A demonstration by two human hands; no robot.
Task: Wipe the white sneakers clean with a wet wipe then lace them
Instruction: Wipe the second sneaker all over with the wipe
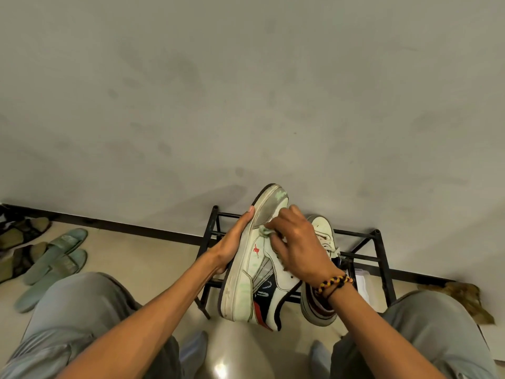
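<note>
Filling the upper half of the view is a grey wall [246, 91], smudged with dark marks, meeting a pale floor [153, 258] along a dark skirting strip. A black metal shoe rack [379, 258] stands against the wall at about 4 o'clock from the view's centre. The person's knees in grey trousers [71, 310] frame the bottom corners. Pale green slippers [54, 258] lie on the floor at 8 o'clock, near dark sandals.

In front of the rack a white sneaker [246, 272] is held up off the floor, toe pointing to 12 o'clock, side panel facing the camera. The left hand [232, 244] cups its sole edge — grip clamped on the shoe. The right hand [297, 244], a beaded bracelet [334, 283] on the wrist, presses a crumpled wet wipe [264, 231] against the upper near the toe, fingers pinched on it. The second sneaker [322, 233] sits at 3 o'clock of the first, partly hidden behind the right hand, apparently resting on the rack.
</note>
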